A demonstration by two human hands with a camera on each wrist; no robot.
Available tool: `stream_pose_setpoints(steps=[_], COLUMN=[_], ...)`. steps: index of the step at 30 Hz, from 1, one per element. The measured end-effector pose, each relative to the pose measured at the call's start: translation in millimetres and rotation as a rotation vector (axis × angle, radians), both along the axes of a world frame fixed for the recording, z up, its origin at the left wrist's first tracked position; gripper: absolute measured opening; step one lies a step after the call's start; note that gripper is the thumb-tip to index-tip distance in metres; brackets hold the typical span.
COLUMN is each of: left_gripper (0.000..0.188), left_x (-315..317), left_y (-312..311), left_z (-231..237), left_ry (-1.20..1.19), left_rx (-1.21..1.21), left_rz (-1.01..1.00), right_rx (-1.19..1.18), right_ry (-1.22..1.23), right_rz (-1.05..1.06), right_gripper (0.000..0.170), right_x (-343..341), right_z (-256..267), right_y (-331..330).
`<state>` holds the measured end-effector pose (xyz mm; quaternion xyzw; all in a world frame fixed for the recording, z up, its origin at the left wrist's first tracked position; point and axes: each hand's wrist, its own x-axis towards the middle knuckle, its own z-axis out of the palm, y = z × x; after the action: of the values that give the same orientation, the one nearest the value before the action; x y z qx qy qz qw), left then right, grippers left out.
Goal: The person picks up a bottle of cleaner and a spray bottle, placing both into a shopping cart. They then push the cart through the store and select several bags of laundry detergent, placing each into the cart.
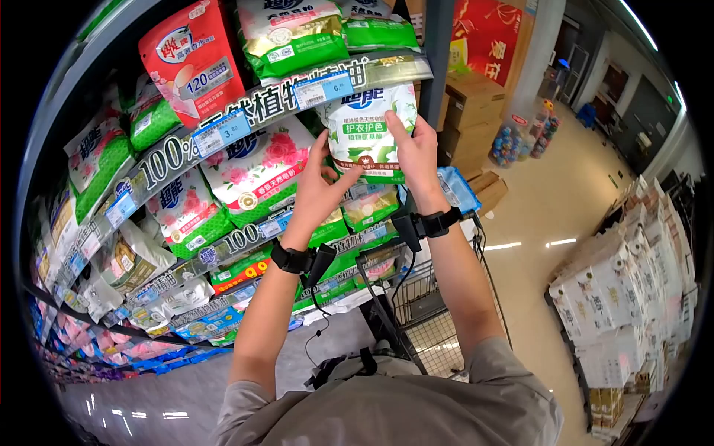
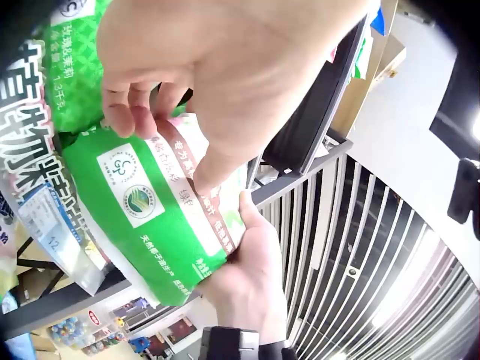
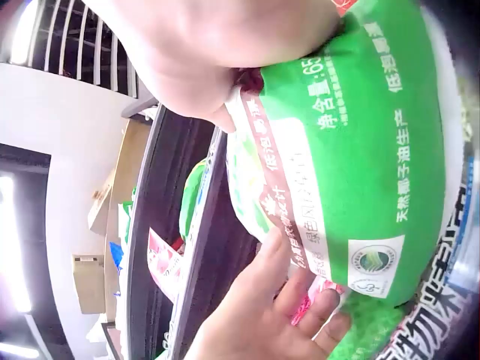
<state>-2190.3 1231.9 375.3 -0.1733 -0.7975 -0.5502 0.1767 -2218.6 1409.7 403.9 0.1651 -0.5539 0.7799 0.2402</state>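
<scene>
A green and white bag of laundry soap powder (image 1: 366, 132) is held up in front of the shelves, its printed front facing the head camera. My right hand (image 1: 420, 157) grips its right side, thumb across the front. At the lower left, my left hand (image 1: 320, 195) holds the bag between the thumb, laid on the front, and fingers at the side edge. The left wrist view shows the bag's green bottom (image 2: 161, 247) with printed logos. In the right wrist view, the right hand (image 3: 217, 45) covers the upper part of the bag (image 3: 352, 157).
Shelves of soap powder bags (image 1: 256, 167) with price tags (image 1: 223, 132) line the left and front. A shopping cart (image 1: 428, 312) stands below my right arm. Cardboard boxes (image 1: 472, 111) are stacked beyond the shelf end. White packs (image 1: 617, 297) are piled at the right.
</scene>
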Motion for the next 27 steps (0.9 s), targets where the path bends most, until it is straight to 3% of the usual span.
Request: stream_pose_setpoints(steps=[3, 8, 9, 12, 15, 18, 21, 24, 25, 27], left_gripper=[0.085, 0.071, 0.072, 0.08, 0.077, 0.063, 0.05, 0.042, 0.042, 0.043], left_x=[-4.8, 3.9, 2.9, 19.6, 40.6, 58.4, 81.1, 98.2, 101.4, 101.7], left_y=[-2.8, -7.0, -10.5, -14.6, -16.4, -18.1, -19.9, -33.3, -38.4, -45.6], left_z=[-3.4, 6.2, 2.1, -8.7, -28.1, -62.0, -86.9, -114.2, -126.9, -151.8], left_ry=[0.103, 0.082, 0.058, -0.014, -0.481, -0.587, -0.721, -0.815, -0.842, -0.865], left_rx=[-0.008, 0.207, 0.274, 0.298, 0.628, 0.652, 0.749, 0.71, 0.708, 0.697], left_rz=[-0.012, -0.184, -0.27, -0.276, -0.733, -0.829, -0.78, -0.751, -0.749, -0.701], right_rx=[-0.053, -0.102, -0.14, -0.099, -0.042, 0.037, 0.134, 1.025, 1.024, 1.359], right_ry=[0.013, -0.064, -0.086, -0.109, -0.146, -0.26, -0.359, -0.494, -0.521, -0.051], right_rz=[-0.007, 0.018, 0.041, 0.013, -0.059, -0.142, -0.222, -0.75, -0.744, -1.1], right_gripper=[0.025, 0.027, 0.026, 0.026, 0.027, 0.028, 0.033, 0.043, 0.043, 0.036], right_x=[6.2, 33.9, 46.0, 83.7, 115.4, 144.6, 163.8, 187.8, 197.6, 213.2], right_z=[0.7, 15.6, 19.4, 18.3, -0.9, -22.3, -51.0, -73.2, -66.8, -36.7], right_y=[-5.3, -11.3, -13.3, -18.6, -23.0, -29.9, -28.3, -30.3, -43.1, -73.3])
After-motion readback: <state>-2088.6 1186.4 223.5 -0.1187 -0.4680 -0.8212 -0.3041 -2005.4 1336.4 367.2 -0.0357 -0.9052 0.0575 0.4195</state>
